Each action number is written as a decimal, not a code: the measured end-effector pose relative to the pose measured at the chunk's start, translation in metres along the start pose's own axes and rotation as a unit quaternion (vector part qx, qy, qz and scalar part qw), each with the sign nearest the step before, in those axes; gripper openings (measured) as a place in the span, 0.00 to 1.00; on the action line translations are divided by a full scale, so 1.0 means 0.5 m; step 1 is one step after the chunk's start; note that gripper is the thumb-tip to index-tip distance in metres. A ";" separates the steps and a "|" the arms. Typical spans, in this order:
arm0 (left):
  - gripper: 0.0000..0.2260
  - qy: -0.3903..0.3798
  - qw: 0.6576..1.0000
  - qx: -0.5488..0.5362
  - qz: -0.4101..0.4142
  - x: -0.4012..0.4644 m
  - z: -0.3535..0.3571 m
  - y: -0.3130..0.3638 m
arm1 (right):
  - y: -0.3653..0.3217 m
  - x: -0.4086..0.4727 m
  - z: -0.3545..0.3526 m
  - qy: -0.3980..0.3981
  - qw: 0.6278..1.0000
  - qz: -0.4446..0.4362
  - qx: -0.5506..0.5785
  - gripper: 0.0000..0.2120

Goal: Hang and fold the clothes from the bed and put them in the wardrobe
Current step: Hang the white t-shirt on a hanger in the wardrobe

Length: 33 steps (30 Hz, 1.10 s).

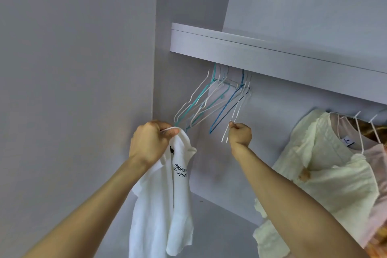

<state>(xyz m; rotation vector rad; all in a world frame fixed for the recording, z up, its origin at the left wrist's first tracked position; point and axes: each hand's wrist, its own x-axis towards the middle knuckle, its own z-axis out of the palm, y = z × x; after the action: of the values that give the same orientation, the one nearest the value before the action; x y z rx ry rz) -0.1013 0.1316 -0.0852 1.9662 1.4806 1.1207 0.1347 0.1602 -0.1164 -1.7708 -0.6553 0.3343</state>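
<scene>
Two hands up: you are at the wardrobe's hanging bay, both busy at once.
Shirt: the white tee (163, 199) with black print hangs from your left hand (150, 142), low at 7 o'clock, clear of the rail.
Left hand: fingers curled tight round the tee's top edge; a white loop shows at the thumb, whether collar or hanger wire you cannot tell from here.
Right hand: your right hand (240, 135) pinches the lower end of a white hanger (236, 111), just beside the blue hanger (226, 109).
Spare hangers: a tangled bunch (201, 102) of white and teal wires at 12 o'clock, hooked under the shelf (272, 56).
Hung clothes: a cream blouse (326, 165) at 3 o'clock, well apart from your hands.
Risk: pull the white hanger straight down and its hook may snag its neighbours, dragging the blue one off with it.
Risk: with one hand bearing the tee, a slack grip would drop it to the wardrobe floor.
</scene>
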 end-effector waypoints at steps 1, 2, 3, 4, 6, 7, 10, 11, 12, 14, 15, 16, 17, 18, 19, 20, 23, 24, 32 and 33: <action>0.06 -0.003 1.000 -0.004 -0.003 -0.003 0.004 0.002 | -0.001 -0.001 -0.010 0.004 1.000 -0.005 0.000 0.14; 0.06 -0.005 1.000 -0.007 -0.006 -0.006 0.007 0.005 | -0.003 -0.001 -0.018 0.005 1.000 -0.008 0.005 0.13; 0.06 -0.009 1.000 -0.012 -0.010 -0.010 0.011 0.009 | -0.003 -0.002 -0.028 0.002 1.000 -0.011 0.012 0.13; 0.06 -0.016 1.000 -0.015 -0.013 -0.015 0.015 0.012 | -0.002 -0.004 -0.036 -0.005 1.000 -0.014 0.020 0.13; 0.07 -0.032 0.999 -0.024 -0.016 -0.027 0.021 0.020 | 0.004 -0.011 -0.056 -0.016 0.999 -0.018 0.034 0.17; 0.07 -0.039 0.999 -0.032 -0.019 -0.033 0.023 0.023 | 0.006 -0.015 -0.066 -0.021 0.999 -0.018 0.042 0.19; 0.07 -0.046 0.997 -0.052 -0.026 -0.057 0.026 0.034 | 0.007 -0.020 -0.097 -0.031 0.997 -0.010 0.076 0.17; 0.06 -0.047 0.997 -0.056 -0.028 -0.066 0.026 0.037 | 0.005 -0.022 -0.106 -0.037 0.996 -0.009 0.084 0.15; 0.06 -0.049 0.997 -0.060 -0.029 -0.072 0.026 0.040 | 0.004 -0.023 -0.114 -0.041 0.995 -0.008 0.093 0.11; 0.07 -0.052 0.996 -0.065 -0.033 -0.082 0.025 0.045 | 0.005 -0.024 -0.127 -0.041 0.993 -0.005 0.110 0.07; 0.08 -0.054 0.996 -0.067 -0.035 -0.088 0.024 0.050 | 0.006 -0.023 -0.136 -0.041 0.992 -0.002 0.118 0.07; 0.09 -0.052 0.996 -0.069 -0.035 -0.093 0.022 0.054 | 0.007 -0.023 -0.145 -0.042 0.992 0.000 0.122 0.08; 0.10 -0.049 0.996 -0.071 -0.036 -0.099 0.020 0.058 | 0.008 -0.023 -0.155 -0.044 0.991 0.001 0.123 0.11; 0.10 -0.045 0.996 -0.073 -0.037 -0.103 0.019 0.063 | 0.009 -0.024 -0.163 -0.046 0.991 0.000 0.122 0.13; 0.09 -0.043 0.996 -0.074 -0.036 -0.109 0.018 0.067 | 0.014 -0.029 -0.173 -0.049 0.992 -0.002 0.119 0.14; 0.08 -0.041 0.996 -0.076 -0.034 -0.113 0.017 0.071 | 0.019 -0.037 -0.183 -0.052 0.992 -0.005 0.113 0.14; 0.08 -0.043 0.995 -0.078 -0.040 -0.132 0.018 0.082 | 0.059 -0.086 -0.211 -0.059 0.992 -0.010 0.107 0.15; 0.08 -0.046 0.995 -0.077 -0.045 -0.139 0.019 0.083 | 0.077 -0.107 -0.219 -0.062 0.992 -0.007 0.108 0.15; 0.10 -0.083 0.991 -0.079 -0.075 -0.220 0.041 0.076 | 0.229 -0.307 -0.334 -0.134 0.984 -0.066 0.099 0.09; 0.11 -0.090 0.990 -0.079 -0.078 -0.230 0.044 0.073 | 0.254 -0.326 -0.346 -0.157 0.980 -0.058 0.111 0.07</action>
<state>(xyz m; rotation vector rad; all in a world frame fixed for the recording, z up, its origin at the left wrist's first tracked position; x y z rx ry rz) -0.0740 0.0146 -0.1105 1.7614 1.3800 0.9365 0.1295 -0.0953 -0.2021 -1.4729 -0.9060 0.5903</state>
